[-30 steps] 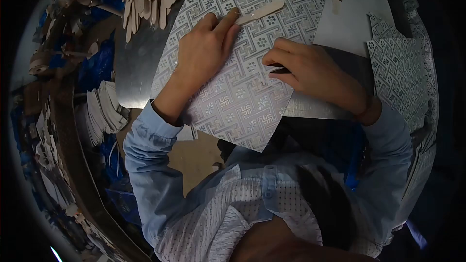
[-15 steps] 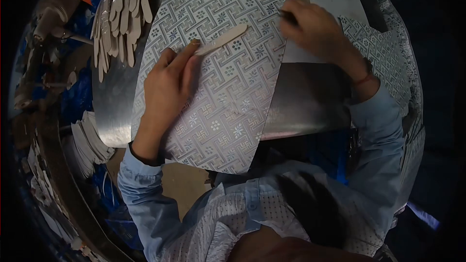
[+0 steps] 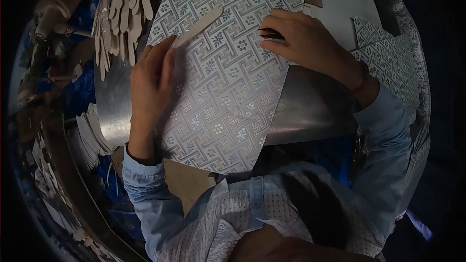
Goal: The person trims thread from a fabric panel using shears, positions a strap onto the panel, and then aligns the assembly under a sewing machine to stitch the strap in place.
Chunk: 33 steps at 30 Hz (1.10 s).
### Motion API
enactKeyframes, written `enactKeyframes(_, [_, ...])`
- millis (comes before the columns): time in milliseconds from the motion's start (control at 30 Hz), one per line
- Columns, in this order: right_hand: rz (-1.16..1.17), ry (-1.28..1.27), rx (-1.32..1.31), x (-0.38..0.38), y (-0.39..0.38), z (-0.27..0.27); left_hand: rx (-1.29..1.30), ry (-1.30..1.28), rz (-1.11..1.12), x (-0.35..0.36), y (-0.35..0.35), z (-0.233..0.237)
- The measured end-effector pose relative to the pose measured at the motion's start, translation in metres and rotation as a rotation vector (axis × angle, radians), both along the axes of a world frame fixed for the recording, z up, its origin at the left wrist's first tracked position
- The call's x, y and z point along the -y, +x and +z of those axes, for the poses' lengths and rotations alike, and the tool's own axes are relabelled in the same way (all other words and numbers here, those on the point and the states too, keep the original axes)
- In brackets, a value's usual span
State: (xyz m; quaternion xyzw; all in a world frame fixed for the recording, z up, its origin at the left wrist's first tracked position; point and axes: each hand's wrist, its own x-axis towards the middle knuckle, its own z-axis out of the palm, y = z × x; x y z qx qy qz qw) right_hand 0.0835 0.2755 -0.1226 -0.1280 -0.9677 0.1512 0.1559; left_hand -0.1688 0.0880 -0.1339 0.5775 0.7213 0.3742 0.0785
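A large sheet with a silvery geometric pattern [image 3: 228, 82] lies across the metal table. Near its upper left, a pale flat strip with a rounded end [image 3: 204, 23] rests at a slant, its lower end pinched in the fingers of my left hand [image 3: 154, 75]. My right hand [image 3: 303, 39] is over the sheet's right edge, fingers closed round a small dark object [image 3: 272, 33] whose shape is partly hidden.
A bundle of pale strips [image 3: 124, 14] hangs at the upper left. Stacked white sheets [image 3: 91, 131] sit at the lower left. More patterned material [image 3: 388, 60] lies at the right. The metal table edge [image 3: 310, 133] runs nearest my body.
My left hand and the pale strip have moved left and slightly up over the sheet. My right hand has shifted down and a little left, the dark object still in it.
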Motion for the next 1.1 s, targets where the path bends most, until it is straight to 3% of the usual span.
enactKeyframes(133, [-0.065, 0.070, 0.024, 0.003, -0.012, -0.015, 0.140, 0.064, -0.020, 0.009, 0.011, 0.020])
enactKeyframes(200, [-0.070, 0.113, -0.001, 0.002, -0.019, -0.006, 0.090, 0.066, 0.003, 0.021, 0.014, 0.036])
enactKeyframes(267, [-0.114, -0.154, -0.209, 0.001, -0.025, 0.023, 0.061, 0.053, 0.001, 0.034, 0.017, 0.050])
enactKeyframes(367, [0.004, -0.345, -0.460, 0.015, -0.035, 0.052, 0.043, 0.125, -0.010, 0.052, 0.019, 0.059])
enactKeyframes(400, [0.015, -0.340, -0.474, 0.021, -0.043, 0.056, 0.030, 0.126, -0.010, 0.058, 0.022, 0.064])
enactKeyframes(467, [0.165, -0.009, -0.703, 0.034, -0.058, 0.059, -0.009, 0.133, -0.005, 0.068, 0.026, 0.073])
enactKeyframes(500, [0.172, -0.008, -0.712, 0.038, -0.059, 0.060, -0.023, 0.117, -0.029, 0.073, 0.027, 0.075])
enactKeyframes(567, [0.283, -0.225, -0.466, 0.044, -0.059, 0.061, -0.043, 0.102, -0.053, 0.080, 0.030, 0.078])
enactKeyframes(633, [0.315, -0.230, -0.450, 0.055, -0.063, 0.064, 0.336, 0.017, -0.086, 0.082, 0.036, 0.078])
enactKeyframes(667, [0.348, -0.240, -0.423, 0.061, -0.065, 0.066, 0.335, 0.025, -0.077, 0.082, 0.039, 0.079])
enactKeyframes(733, [0.357, -0.226, -0.431, 0.082, -0.065, 0.070, 0.776, -0.155, -0.201, 0.075, 0.043, 0.085])
enactKeyframes(867, [0.256, -0.109, -0.427, 0.086, -0.064, 0.065, 0.806, -0.436, -0.358, 0.071, 0.040, 0.080])
enactKeyframes(900, [0.252, -0.108, -0.419, 0.078, -0.062, 0.064, 0.813, -0.435, -0.365, 0.070, 0.037, 0.075])
enactKeyframes(1000, [-0.075, 0.229, -0.412, 0.052, -0.053, 0.070, 0.814, -0.313, -0.386, 0.073, 0.031, 0.063])
enactKeyframes(1100, [-0.091, 0.194, -0.397, 0.072, -0.045, 0.071, 0.893, -0.300, -0.312, 0.079, 0.032, 0.057])
